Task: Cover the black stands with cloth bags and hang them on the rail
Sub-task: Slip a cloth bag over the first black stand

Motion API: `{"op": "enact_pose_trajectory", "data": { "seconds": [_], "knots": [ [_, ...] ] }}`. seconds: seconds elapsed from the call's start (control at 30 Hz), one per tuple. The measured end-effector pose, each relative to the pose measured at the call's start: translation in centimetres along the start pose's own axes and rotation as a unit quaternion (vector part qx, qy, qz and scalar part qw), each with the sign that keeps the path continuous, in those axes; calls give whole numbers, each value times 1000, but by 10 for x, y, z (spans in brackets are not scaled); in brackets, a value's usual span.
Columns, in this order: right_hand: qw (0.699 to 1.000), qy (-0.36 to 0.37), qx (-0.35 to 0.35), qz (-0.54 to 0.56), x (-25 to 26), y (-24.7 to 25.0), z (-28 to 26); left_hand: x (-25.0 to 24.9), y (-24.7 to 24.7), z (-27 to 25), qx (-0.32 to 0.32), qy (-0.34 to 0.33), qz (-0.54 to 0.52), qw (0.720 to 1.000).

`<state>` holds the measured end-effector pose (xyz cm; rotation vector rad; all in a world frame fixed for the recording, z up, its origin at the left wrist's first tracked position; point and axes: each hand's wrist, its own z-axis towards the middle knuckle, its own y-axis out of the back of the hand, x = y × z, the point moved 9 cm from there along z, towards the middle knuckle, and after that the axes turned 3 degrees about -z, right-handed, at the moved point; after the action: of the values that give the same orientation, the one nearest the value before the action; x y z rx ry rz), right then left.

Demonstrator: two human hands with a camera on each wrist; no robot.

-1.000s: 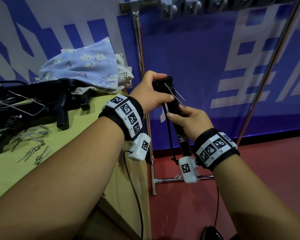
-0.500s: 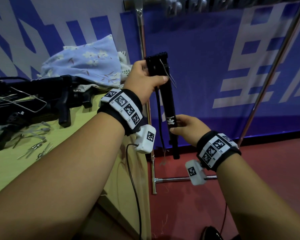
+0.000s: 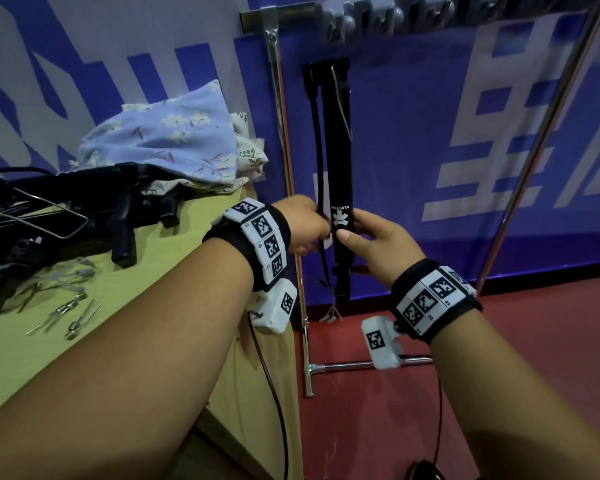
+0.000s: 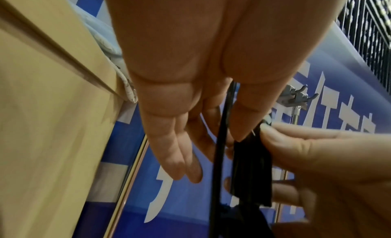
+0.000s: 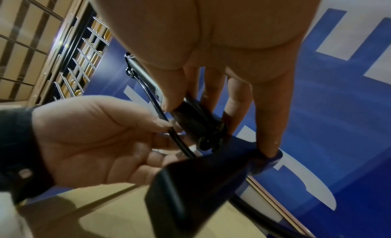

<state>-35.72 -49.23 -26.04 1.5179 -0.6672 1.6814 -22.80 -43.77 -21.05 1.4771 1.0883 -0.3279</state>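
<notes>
Black tube between thumb and fingers: the right hand (image 3: 371, 244) grips the black stand (image 3: 340, 174) at its white logo, upright before the blue banner (image 3: 413, 150). The left hand (image 3: 303, 226) pinches its dangling black strap (image 3: 321, 161). Above, the rail (image 3: 378, 13); left, floral cloth bags (image 3: 167, 140) on the yellow table (image 3: 84, 341).

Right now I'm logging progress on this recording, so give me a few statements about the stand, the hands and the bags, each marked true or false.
1. The right hand grips the black stand near its white logo. True.
2. The stand is already inside a cloth bag. False: it is bare.
3. The left hand holds the thin black strap beside the stand. True.
4. The cloth bags hang on the rail. False: they lie heaped on the table.
5. The stand is held upright. True.
</notes>
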Motion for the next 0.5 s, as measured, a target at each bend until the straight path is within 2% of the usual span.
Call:
{"op": "enact_pose_trajectory", "data": {
  "seconds": [0.23, 0.33, 0.5],
  "knots": [
    [998, 12, -19, 51, 20, 3, -3, 14, -9, 3, 26, 20, 47, 998],
    [997, 7, -25, 68, 22, 5, -4, 9, -8, -2, 25, -6, 160, 987],
    [998, 5, -25, 59, 25, 4, -7, 6, -5, -4, 17, -11, 176, 984]
  ]
}}
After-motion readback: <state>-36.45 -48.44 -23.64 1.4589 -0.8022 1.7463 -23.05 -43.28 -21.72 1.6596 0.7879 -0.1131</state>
